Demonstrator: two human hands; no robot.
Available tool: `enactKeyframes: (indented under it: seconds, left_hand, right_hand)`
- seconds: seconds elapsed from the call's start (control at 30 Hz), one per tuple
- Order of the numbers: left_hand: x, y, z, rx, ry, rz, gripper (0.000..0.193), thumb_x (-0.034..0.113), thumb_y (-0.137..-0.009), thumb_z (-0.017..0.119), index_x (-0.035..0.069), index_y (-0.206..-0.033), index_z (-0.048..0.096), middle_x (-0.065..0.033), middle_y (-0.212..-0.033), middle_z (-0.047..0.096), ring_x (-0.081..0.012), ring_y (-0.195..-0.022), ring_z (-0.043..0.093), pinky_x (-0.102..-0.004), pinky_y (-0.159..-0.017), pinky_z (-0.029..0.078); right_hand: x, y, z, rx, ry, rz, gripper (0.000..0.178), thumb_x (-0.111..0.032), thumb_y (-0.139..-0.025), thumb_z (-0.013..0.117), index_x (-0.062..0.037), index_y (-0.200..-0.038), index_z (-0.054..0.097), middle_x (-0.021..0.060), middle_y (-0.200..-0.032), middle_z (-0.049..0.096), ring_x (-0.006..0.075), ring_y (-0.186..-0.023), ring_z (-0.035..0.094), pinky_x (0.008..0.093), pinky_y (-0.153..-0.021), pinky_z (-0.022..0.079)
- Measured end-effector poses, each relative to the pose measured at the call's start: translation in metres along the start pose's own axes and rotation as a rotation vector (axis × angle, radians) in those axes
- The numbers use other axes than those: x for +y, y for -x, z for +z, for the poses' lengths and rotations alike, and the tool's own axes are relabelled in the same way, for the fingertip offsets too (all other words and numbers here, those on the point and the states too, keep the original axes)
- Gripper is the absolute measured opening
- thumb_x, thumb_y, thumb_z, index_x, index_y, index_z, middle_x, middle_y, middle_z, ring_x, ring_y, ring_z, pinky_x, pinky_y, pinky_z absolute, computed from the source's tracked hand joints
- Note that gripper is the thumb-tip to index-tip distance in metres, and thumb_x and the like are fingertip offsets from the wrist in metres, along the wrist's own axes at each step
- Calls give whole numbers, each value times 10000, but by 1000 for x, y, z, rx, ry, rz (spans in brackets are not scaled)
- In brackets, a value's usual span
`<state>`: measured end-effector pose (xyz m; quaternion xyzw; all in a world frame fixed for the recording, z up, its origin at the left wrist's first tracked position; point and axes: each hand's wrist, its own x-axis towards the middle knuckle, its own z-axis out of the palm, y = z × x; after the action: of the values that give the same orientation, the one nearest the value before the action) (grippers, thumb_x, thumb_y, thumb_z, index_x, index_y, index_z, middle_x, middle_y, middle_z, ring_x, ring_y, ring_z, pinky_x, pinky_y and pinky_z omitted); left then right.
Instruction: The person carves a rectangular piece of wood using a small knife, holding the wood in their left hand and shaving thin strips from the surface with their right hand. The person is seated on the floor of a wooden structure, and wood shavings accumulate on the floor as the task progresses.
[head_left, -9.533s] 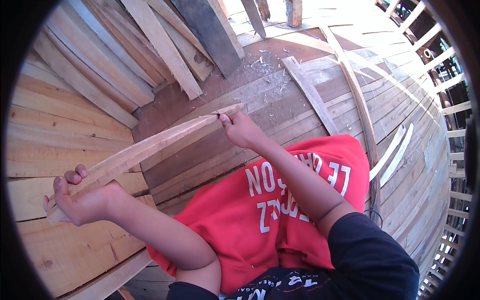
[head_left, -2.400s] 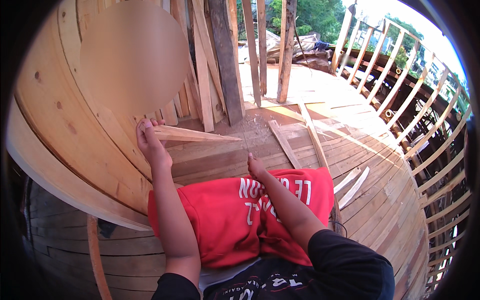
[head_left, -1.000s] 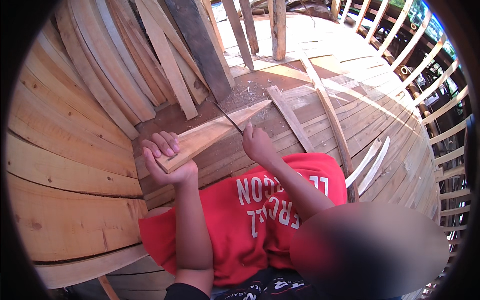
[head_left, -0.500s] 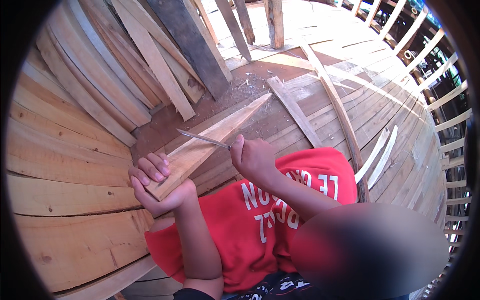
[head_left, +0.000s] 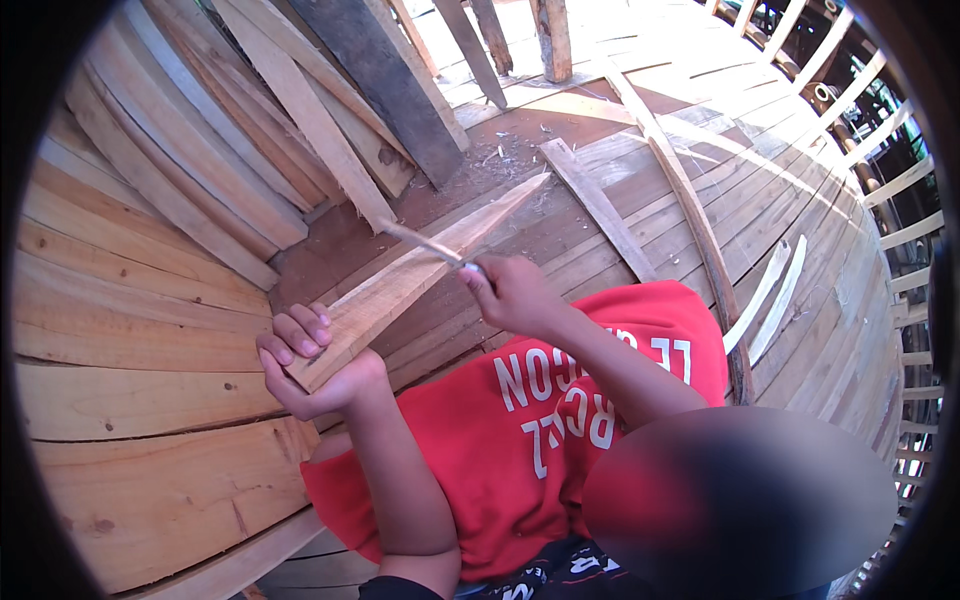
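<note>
Holding the tapered wooden plank (head_left: 420,270), my left hand (head_left: 315,365) clamps its butt; right hand (head_left: 510,292) grips a thin blade (head_left: 420,240) across it.

Tapered wooden wedge (head_left: 415,275): pale, long, flat-faced; wide butt end at 7 o'clock gripped in left hand (head_left: 315,365), narrow tip pointing to 2 o'clock, raised off the planking; thin blade (head_left: 420,240) lies across its upper face, running toward 10 o'clock from right hand (head_left: 510,290).
</note>
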<state>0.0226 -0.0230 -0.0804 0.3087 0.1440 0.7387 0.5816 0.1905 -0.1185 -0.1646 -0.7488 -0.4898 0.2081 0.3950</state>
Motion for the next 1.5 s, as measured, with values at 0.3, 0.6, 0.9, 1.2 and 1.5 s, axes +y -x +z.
enactKeyframes:
  seconds: [0.3, 0.6, 0.9, 1.2, 1.5]
  left_hand:
    - [1, 8, 5, -128, 15, -26, 236, 239, -896, 390, 174, -673, 349, 15, -584, 365, -126, -562, 379, -306, -629, 362]
    - [3, 11, 7, -121, -49, 39, 223, 235, -888, 388, 172, -678, 349, 18, -574, 340, -124, -549, 362, -290, -607, 346]
    - [31, 2, 9, -107, -41, 59, 218, 244, -901, 401, 174, -697, 371, 28, -574, 346, -106, -527, 350, -274, -588, 340]
    - [32, 13, 24, -187, -47, 66, 218, 241, -897, 406, 177, -690, 382, 31, -580, 358, -110, -542, 362, -279, -595, 334]
    - [32, 3, 15, -54, -76, 62, 219, 244, -878, 413, 178, -672, 383, 29, -580, 352, -118, -544, 376, -290, -604, 347]
  right_hand:
    - [-16, 11, 1, 18, -84, -69, 568, -450, -985, 432, 0, -665, 568, 226, -557, 518, 447, -564, 538, 514, -548, 406]
    - [36, -13, -8, 137, 193, 227, 551, -444, -961, 452, -15, -680, 653, 234, -641, 616, 424, -655, 637, 519, -630, 499]
    - [-33, 7, 7, 64, 14, 174, 632, -394, -1013, 322, 54, -694, 635, 301, -672, 608, 494, -697, 617, 551, -695, 486]
    - [-21, -6, 2, 140, -8, 230, 606, -326, -992, 301, 69, -646, 604, 309, -662, 600, 500, -726, 621, 550, -759, 488]
    - [-1, -10, 12, 83, -54, 299, 553, -321, -974, 318, 69, -776, 657, 326, -808, 636, 490, -812, 633, 559, -813, 484]
